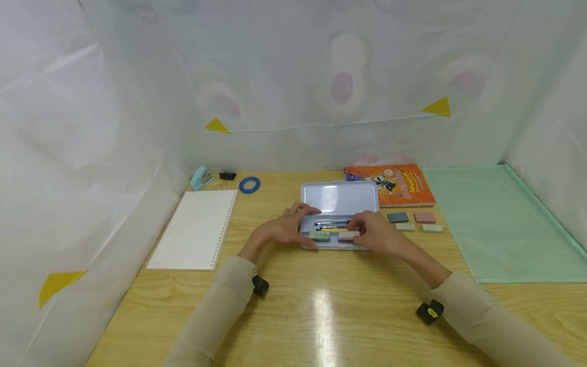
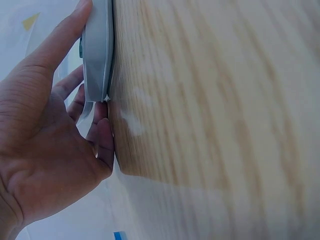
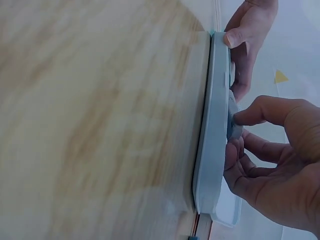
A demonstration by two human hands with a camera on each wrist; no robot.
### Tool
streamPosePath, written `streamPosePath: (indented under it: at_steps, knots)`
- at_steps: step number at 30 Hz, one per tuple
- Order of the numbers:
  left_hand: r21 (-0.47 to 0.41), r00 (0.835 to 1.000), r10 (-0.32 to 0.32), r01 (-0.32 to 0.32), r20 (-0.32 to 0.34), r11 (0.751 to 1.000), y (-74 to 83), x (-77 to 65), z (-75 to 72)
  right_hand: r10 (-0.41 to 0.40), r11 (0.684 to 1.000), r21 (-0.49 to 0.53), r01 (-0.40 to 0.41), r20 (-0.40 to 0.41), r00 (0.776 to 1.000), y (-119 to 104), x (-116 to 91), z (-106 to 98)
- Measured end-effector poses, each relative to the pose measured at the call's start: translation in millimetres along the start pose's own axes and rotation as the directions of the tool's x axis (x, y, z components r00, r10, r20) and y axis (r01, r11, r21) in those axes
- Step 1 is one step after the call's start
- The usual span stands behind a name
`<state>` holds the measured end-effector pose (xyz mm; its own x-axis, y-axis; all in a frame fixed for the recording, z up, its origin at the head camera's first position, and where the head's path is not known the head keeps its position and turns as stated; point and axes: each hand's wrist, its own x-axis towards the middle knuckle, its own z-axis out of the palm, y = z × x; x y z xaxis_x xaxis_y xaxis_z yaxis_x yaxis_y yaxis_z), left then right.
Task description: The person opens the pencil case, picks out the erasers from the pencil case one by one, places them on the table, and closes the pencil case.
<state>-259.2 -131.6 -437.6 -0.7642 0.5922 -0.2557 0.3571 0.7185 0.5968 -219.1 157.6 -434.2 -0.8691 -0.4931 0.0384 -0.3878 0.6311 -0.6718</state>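
A pale blue-grey pencil case (image 1: 339, 246) lies with its lid (image 1: 339, 199) folded back. Its left end is held by my left hand (image 1: 286, 225), the thumb along the front edge and the fingers toward the back. Inside are pens and a yellow pencil (image 1: 332, 229), with a green eraser (image 1: 319, 235) in front of them. My right hand (image 1: 378, 232) pinches a whitish eraser (image 1: 347, 235) between thumb and fingers at the right part of the case. In the right wrist view that eraser (image 3: 233, 119) stands partly above the case rim (image 3: 214, 125).
Several erasers (image 1: 398, 217) lie right of the case, before an orange book (image 1: 403, 186). A green translucent mat or folder (image 1: 513, 224) lies far right. On the left are white punched paper (image 1: 194, 229), a stapler (image 1: 201, 178), a binder clip (image 1: 227, 176) and blue tape (image 1: 249, 191).
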Motion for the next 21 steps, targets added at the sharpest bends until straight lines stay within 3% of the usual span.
streamPosePath:
  at_steps: [11,21]
  knots:
    - [0.007,1.0,0.001,-0.001,0.005,1.0,-2.2,-0.7,-1.5,-0.05,0.998,-0.027,0.05,0.0,0.999,7,-9,-8]
    - [0.008,1.0,0.005,-0.005,0.008,1.0,-2.1,1.1,-0.1,0.025,1.0,0.0,-0.025,-0.045,0.999,13,-24,-19]
